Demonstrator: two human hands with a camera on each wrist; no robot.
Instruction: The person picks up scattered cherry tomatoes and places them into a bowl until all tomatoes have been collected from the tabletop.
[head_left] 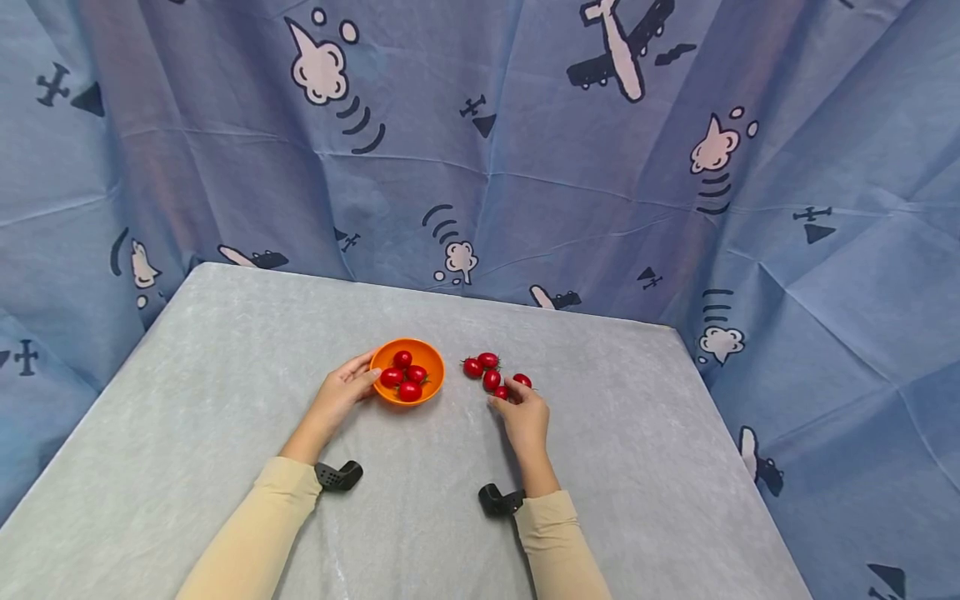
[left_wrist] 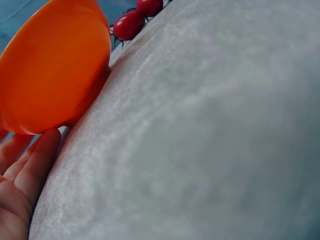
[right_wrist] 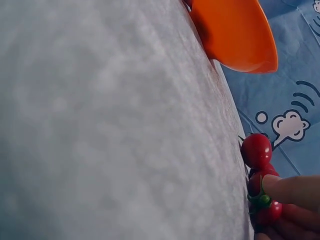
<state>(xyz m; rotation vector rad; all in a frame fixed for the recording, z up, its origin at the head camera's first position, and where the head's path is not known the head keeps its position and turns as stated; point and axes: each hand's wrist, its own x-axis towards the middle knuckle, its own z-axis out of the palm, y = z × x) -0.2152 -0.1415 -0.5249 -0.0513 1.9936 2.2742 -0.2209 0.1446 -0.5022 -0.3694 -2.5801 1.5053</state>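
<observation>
Place: curtained tabletop set-up; room type hidden
Backdrop: creased blue aeroplane-print fabric curtain (head_left: pixel 585 233)
Surface: pale grey cloth-covered table (head_left: pixel 637 483)

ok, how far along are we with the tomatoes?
Roughly midway, it seems. Done: four tomatoes sit in the orange bowl, which the left hand holds. In hand: the right hand pinches one tomato, not yet in the bowl. Remaining: four other visible tomatoes outside the bowl.
</observation>
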